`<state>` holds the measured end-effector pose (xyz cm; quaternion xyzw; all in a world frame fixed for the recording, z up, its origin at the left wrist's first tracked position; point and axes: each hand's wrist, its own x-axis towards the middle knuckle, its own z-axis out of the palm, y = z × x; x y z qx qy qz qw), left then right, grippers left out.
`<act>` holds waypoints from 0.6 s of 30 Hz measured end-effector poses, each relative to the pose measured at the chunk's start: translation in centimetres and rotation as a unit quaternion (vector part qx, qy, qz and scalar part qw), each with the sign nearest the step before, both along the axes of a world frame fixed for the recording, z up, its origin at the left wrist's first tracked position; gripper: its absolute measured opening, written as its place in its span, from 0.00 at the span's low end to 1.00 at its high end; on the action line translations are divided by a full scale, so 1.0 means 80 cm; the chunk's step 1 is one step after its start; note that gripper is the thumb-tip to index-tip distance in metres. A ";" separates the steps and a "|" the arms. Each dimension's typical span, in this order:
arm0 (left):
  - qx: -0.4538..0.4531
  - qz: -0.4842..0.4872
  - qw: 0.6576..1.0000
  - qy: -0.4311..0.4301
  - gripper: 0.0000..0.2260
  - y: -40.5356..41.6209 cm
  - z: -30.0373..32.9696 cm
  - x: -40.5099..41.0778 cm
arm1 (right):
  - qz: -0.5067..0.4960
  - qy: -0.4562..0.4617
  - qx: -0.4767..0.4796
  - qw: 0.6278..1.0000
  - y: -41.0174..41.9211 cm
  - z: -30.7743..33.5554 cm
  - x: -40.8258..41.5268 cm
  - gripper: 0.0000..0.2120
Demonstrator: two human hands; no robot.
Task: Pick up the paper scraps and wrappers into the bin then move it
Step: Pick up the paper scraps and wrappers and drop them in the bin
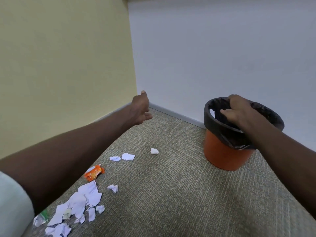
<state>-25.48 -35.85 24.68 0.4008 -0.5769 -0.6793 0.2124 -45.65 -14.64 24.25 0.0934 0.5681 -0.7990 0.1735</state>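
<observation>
The orange bin [222,151] is gripped at its black-lined rim by the right hand [239,112]. The left hand [140,110] is held open, empty, above the carpet [171,194], where paper scraps [82,202] and an orange wrapper [94,172] are scattered.

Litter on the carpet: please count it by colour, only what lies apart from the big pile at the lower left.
White paper scraps: 4
Orange wrapper: 1
Total: 5

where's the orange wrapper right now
In the head view the orange wrapper lies on the carpet, lower left, just above the big pile of paper scraps, far from the bin.
</observation>
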 end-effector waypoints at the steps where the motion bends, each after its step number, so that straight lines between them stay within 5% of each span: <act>1: -0.001 -0.002 1.000 0.001 0.25 -0.007 0.001 0.005 | 0.004 0.011 0.011 1.000 -0.012 0.004 0.009 0.14; 8: -0.035 0.030 0.999 0.006 0.28 -0.069 -0.019 0.069 | 0.111 0.115 0.157 0.975 -0.116 0.019 0.106 0.23; 18: 0.009 0.104 0.995 0.000 0.29 -0.176 -0.087 0.166 | 0.275 0.152 0.240 0.919 -0.266 0.002 0.259 0.17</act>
